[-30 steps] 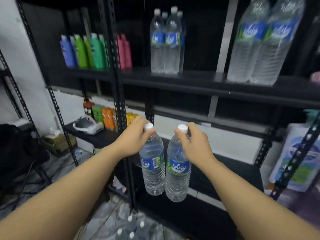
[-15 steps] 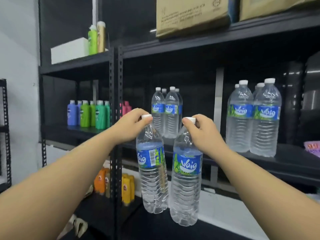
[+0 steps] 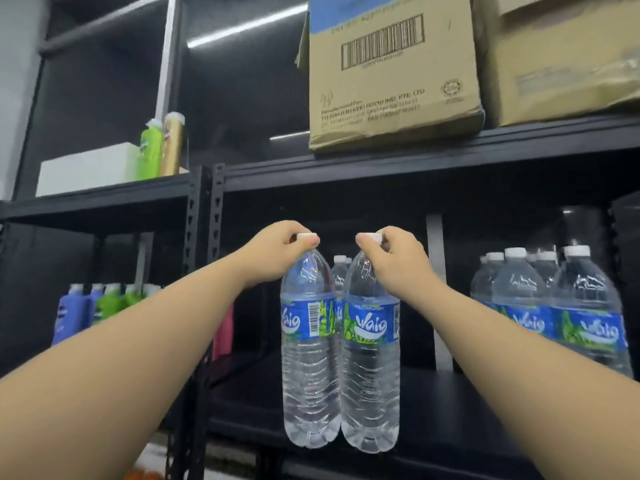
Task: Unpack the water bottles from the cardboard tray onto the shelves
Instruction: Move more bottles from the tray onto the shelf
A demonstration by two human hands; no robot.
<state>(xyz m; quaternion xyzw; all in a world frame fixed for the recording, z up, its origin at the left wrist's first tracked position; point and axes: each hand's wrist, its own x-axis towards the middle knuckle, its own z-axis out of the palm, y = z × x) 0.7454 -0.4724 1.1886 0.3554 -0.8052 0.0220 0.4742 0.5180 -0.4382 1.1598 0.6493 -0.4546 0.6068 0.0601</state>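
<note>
My left hand grips the white cap of a clear water bottle with a blue and green label. My right hand grips the cap of a second, matching water bottle. Both bottles hang upright side by side, touching, in front of the black middle shelf, their bases just above its front edge. More bottles stand at the back of that shelf behind them. A group of the same bottles stands on the shelf to the right. The cardboard tray is out of view.
Cardboard boxes sit on the shelf above. On the left rack stand a white box, a green bottle and a gold one; lower down are purple, green and pink bottles. A black upright post divides the racks.
Both hands have lifted their bottles from near the lower shelf up to the level of the middle shelf. The view has tilted upward, so the top shelf's boxes show.
</note>
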